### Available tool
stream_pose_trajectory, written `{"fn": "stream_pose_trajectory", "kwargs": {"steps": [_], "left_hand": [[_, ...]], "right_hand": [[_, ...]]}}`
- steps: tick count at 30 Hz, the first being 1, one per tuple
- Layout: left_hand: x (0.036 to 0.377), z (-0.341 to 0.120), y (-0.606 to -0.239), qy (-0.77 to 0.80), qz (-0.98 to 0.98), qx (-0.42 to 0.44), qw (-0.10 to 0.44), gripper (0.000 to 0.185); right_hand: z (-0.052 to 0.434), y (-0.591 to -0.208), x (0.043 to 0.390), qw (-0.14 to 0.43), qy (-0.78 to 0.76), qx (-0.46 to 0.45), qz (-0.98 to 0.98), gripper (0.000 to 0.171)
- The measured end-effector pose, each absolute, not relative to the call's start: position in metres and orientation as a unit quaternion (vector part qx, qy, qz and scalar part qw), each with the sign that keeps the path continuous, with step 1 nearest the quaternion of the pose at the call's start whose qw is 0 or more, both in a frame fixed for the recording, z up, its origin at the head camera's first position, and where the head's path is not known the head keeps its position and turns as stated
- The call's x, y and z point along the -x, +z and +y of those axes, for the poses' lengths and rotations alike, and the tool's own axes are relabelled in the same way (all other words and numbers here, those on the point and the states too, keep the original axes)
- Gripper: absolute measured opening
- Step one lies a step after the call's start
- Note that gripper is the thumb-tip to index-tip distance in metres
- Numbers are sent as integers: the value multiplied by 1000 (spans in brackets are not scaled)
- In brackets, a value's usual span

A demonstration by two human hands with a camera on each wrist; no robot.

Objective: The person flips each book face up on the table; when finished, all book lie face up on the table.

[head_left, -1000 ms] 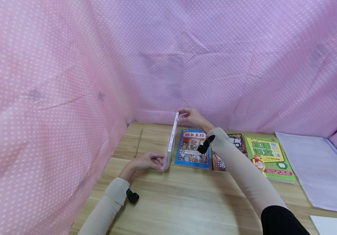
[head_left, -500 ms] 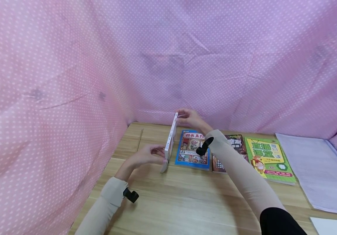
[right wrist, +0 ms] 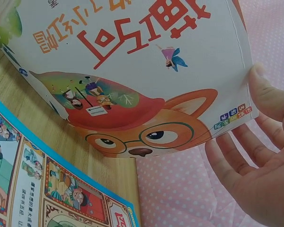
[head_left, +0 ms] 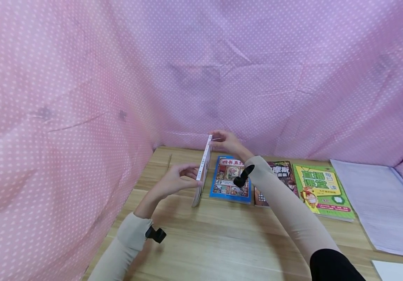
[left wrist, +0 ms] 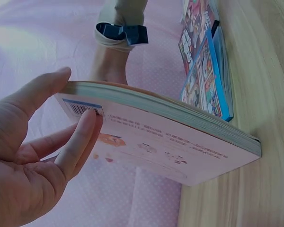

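Observation:
A thin picture book stands on edge on the wooden table, tilted slightly. My left hand holds its near upper edge, thumb on the rim and fingers on the back cover with the barcode. My right hand pinches the far top corner. The left wrist view shows the book with my left hand at its corner. The right wrist view shows the fox-face cover and my right hand at its edge.
A blue comic-cover book lies flat just right of the standing book, then a brown book and a green book. White papers lie at far right. A pencil lies at back left. Pink dotted cloth surrounds the table.
My left hand has moved from the book's lower near corner up to its upper near edge. The book stays standing and my right hand keeps its hold.

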State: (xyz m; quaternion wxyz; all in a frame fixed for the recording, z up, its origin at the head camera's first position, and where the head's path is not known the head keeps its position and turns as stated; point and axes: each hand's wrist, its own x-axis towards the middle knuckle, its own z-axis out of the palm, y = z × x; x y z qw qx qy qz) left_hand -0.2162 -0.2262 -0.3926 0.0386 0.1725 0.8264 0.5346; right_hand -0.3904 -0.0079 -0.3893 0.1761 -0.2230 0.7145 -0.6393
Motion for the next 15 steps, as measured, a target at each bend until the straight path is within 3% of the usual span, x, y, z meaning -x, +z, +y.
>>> {"fn": "stream_pose_trajectory", "kwargs": {"steps": [8,15], "left_hand": [[210,-223,-386,554,815,-170,0,56],[211,-225,-384,556,816,-159,-2,56]], "right_hand": [[-8,-391,390,172,-621,234,728,58],[-11,-393,391,175,-632,239,716,58]]}}
